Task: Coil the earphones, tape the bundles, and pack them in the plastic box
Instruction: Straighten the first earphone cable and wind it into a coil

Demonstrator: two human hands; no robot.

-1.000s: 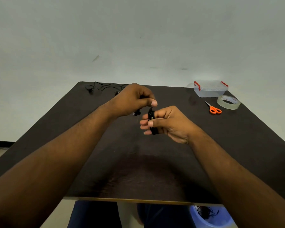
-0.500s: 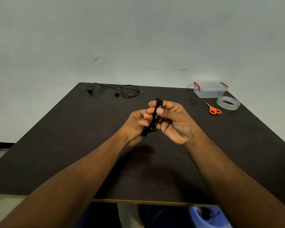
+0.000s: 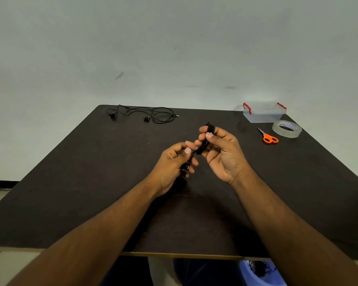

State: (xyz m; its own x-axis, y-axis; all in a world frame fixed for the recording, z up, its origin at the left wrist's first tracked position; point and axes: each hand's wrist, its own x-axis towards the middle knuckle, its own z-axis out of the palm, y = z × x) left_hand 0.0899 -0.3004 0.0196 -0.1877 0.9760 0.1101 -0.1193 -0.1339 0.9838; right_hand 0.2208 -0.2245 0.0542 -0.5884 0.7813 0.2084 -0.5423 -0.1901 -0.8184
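So the right hand has its fingers and thumb wrapped around the coiled earphones, held up over the middle of the table, and the left hand pinches the loose tail with an earbud dangling by its palm. This stuff looks super light and floppy, and thin cable probably springs open the second you let go, so I'd keep the pinch right across the middle of the loops until tape goes on. A 2nd set of earphones lies loose at 11 o'clock near the far edge. The plastic box, tape roll and scissors sit at 2 o'clock, close to the right edge, so reach carefully. Plenty of bare tabletop between.
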